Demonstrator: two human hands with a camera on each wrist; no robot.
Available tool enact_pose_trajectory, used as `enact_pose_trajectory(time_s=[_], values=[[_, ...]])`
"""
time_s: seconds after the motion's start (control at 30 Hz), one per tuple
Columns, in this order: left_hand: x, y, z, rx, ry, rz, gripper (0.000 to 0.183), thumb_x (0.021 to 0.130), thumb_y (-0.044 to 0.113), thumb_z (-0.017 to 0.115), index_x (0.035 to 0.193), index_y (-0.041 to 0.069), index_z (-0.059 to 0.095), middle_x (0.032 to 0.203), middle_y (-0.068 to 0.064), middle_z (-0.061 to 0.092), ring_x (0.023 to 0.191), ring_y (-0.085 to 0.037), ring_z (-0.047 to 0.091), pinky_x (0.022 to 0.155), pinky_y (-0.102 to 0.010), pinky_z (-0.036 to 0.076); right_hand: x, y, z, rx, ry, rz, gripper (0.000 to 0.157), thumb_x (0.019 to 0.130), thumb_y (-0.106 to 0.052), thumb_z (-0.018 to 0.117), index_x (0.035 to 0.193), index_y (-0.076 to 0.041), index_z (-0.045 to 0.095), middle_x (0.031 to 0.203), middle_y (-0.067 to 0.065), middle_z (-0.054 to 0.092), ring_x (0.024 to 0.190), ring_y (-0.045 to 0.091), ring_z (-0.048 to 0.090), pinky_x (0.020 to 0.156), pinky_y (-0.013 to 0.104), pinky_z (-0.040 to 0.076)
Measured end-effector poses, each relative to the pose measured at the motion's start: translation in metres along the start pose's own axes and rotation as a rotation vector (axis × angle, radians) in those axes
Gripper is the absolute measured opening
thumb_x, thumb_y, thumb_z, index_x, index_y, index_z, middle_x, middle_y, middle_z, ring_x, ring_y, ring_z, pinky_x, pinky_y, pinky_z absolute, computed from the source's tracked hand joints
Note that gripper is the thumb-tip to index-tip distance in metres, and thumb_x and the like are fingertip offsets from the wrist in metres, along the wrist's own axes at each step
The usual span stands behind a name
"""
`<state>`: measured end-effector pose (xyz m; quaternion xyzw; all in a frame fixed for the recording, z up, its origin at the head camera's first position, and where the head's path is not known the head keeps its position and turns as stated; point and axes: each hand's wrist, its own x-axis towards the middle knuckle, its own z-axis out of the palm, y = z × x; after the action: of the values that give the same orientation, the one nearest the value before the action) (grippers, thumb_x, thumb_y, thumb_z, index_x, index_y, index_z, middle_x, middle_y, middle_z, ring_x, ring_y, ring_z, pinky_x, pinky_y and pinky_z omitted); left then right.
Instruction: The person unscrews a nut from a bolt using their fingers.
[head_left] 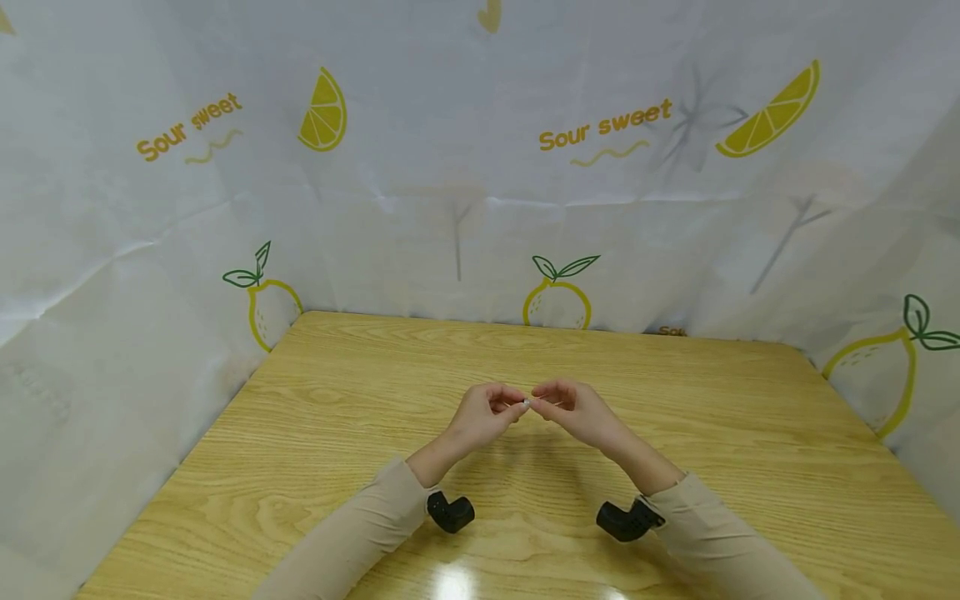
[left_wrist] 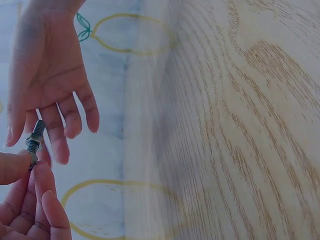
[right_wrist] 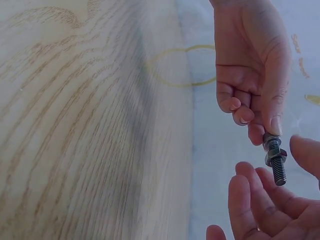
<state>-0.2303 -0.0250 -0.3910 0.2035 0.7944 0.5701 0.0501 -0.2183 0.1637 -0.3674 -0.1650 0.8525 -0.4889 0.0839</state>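
Note:
A small metal bolt (right_wrist: 279,175) with a hex nut (right_wrist: 276,158) partway along its thread is held above the table, between the two hands. My left hand (head_left: 482,418) pinches it at the head end, between thumb and fingertips. The threaded end points toward my right hand (head_left: 587,414). Around that free end, the right thumb and fingers are spread apart; in the right wrist view a gap shows between them and the bolt. Seen from the head, the bolt is tiny and mostly hidden by fingertips.
The wood-grain table (head_left: 360,375) lies under both hands. Behind it and at its sides hangs a pale curtain (head_left: 420,150) printed with lemons and lettering. Black wrist mounts (head_left: 452,512) stick out inward from both sleeves.

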Motion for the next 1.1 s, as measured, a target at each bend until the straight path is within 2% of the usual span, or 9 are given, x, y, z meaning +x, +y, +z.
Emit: enact_pose_trajectory(time_s=[0.17,0.3,0.43,0.57,0.67,0.77,0.97,1.03,1.1], values=[[0.0006,-0.0004,-0.0003,0.008,0.002,-0.004,0.020,0.091,0.017,0.062,0.101,0.001,0.067,0.095,-0.018,0.067,0.085,-0.035,0.064,0.062,-0.022,0.048,0.0001,0.0002,-0.0008,-0.004,-0.015,0.023,0.037,0.098,-0.028,0.049,0.114,0.004,0.061,0.102,0.020,0.068,0.094,0.034,0.063,0.087,0.048,0.049],[0.0005,-0.0001,-0.0004,0.004,0.006,-0.007,0.019,0.090,0.017,0.062,0.100,0.000,0.067,0.095,-0.019,0.067,0.086,-0.037,0.064,0.062,-0.021,0.048,-0.0005,0.0010,-0.0009,-0.014,0.011,-0.048,0.029,0.093,-0.019,0.058,0.112,0.004,0.060,0.107,0.021,0.065,0.095,0.033,0.063,0.081,0.040,0.053],[0.0005,-0.0001,-0.0005,-0.007,0.006,-0.007,0.019,0.090,0.015,0.062,0.099,-0.001,0.067,0.095,-0.021,0.067,0.086,-0.039,0.063,0.061,-0.021,0.048,-0.0009,0.0008,0.0002,-0.003,0.035,-0.062,0.033,0.090,-0.017,0.063,0.115,0.003,0.056,0.114,0.022,0.059,0.098,0.029,0.062,0.079,0.034,0.054],[0.0001,0.0011,-0.0009,-0.003,0.002,-0.009,0.021,0.091,0.017,0.062,0.101,0.000,0.067,0.096,-0.022,0.067,0.086,-0.039,0.063,0.061,-0.021,0.047,-0.0005,0.0005,0.0012,0.005,0.043,-0.034,0.038,0.094,-0.024,0.056,0.120,0.004,0.054,0.115,0.021,0.060,0.100,0.034,0.061,0.084,0.040,0.053],[-0.0004,0.0016,-0.0011,-0.011,0.005,-0.013,0.021,0.091,0.017,0.061,0.103,0.000,0.067,0.096,-0.021,0.067,0.086,-0.038,0.063,0.060,-0.022,0.047,-0.0001,0.0006,0.0004,-0.003,0.021,-0.017,0.039,0.098,-0.027,0.049,0.118,0.006,0.057,0.108,0.021,0.065,0.096,0.037,0.062,0.085,0.046,0.051],[-0.0010,0.0025,-0.0011,-0.018,0.009,-0.019,0.021,0.091,0.017,0.061,0.103,0.001,0.067,0.096,-0.019,0.067,0.086,-0.038,0.063,0.060,-0.022,0.047,0.0002,0.0013,-0.0007,-0.006,-0.006,-0.012,0.037,0.098,-0.025,0.048,0.113,0.006,0.061,0.101,0.021,0.068,0.093,0.037,0.063,0.085,0.046,0.051],[-0.0008,0.0024,-0.0006,-0.009,0.012,-0.016,0.020,0.090,0.017,0.062,0.101,0.001,0.067,0.095,-0.018,0.068,0.086,-0.038,0.063,0.060,-0.021,0.047,-0.0002,0.0032,-0.0008,-0.005,0.016,-0.060,0.028,0.092,-0.017,0.060,0.111,0.004,0.060,0.106,0.021,0.064,0.091,0.026,0.064,0.078,0.034,0.054],[-0.0002,0.0016,-0.0002,-0.009,0.014,-0.012,0.019,0.090,0.016,0.062,0.100,0.000,0.067,0.094,-0.018,0.067,0.086,-0.038,0.063,0.060,-0.021,0.047,-0.0005,0.0034,-0.0005,0.002,0.024,-0.068,0.029,0.090,-0.015,0.062,0.112,0.004,0.058,0.109,0.021,0.062,0.091,0.022,0.064,0.076,0.030,0.053],[0.0004,0.0008,0.0002,-0.005,0.014,-0.010,0.019,0.090,0.016,0.062,0.100,0.000,0.067,0.093,-0.018,0.068,0.085,-0.038,0.064,0.061,-0.021,0.048,-0.0008,0.0029,0.0000,0.017,0.028,-0.060,0.033,0.090,-0.017,0.062,0.115,0.005,0.056,0.112,0.021,0.060,0.092,0.024,0.064,0.077,0.032,0.054]])
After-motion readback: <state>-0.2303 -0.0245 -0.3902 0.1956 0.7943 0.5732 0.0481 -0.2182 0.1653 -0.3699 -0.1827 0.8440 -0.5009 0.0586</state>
